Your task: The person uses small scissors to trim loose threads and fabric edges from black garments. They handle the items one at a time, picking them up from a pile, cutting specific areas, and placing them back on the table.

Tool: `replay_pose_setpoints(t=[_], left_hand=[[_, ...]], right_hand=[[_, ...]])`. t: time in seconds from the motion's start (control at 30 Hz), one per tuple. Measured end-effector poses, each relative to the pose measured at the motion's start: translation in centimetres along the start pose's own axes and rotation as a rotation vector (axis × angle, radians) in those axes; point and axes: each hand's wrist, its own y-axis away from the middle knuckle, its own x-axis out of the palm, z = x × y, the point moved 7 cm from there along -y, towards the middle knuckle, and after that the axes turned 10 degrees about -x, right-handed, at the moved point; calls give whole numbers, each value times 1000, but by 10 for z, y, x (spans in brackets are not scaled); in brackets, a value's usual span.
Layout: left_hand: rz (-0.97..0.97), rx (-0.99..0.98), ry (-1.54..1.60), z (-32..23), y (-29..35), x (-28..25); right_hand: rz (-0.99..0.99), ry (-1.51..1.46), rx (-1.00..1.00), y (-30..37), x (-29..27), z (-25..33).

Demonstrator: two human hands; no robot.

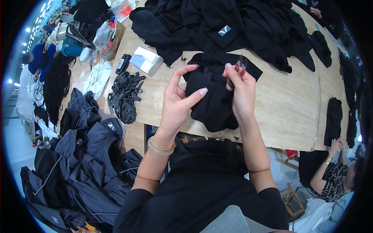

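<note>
I am finding the black cloth piece (214, 101) sitting between the two hands, at the near side of the wooden counter (289, 106); how far the counter is bearing its weight I am not able to tell. The left hand (175, 96) is lying against its left side, thumb and forefinger standing wide apart; its other fingers are largely hiding, so I cannot tell whether they are gripping. On the right hand (244, 93), the fingers are closing in a pinch on a small red-handled tool (241, 69), apparently snips, its dark tip pointing away from the wearer. I am judging the step in hand to be close handwork on this piece. The next move, in my assessment, is calling for a steady left-hand hold and for the tip staying clear of the surrounding fabric, including the black garment pile (268, 29) beyond.
</note>
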Motion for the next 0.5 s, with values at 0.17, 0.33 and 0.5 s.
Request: replay_pose_setpoints(t=[0.17, 0.33, 0.5], left_hand=[[2, 22, 15, 1, -1, 0], [15, 11, -13, 2, 1, 7], [22, 29, -28, 0, -1, 9]], right_hand=[[217, 420, -426, 23, 40, 45], [73, 154, -142, 9, 20, 22], [273, 348, -221, 17, 35, 30]])
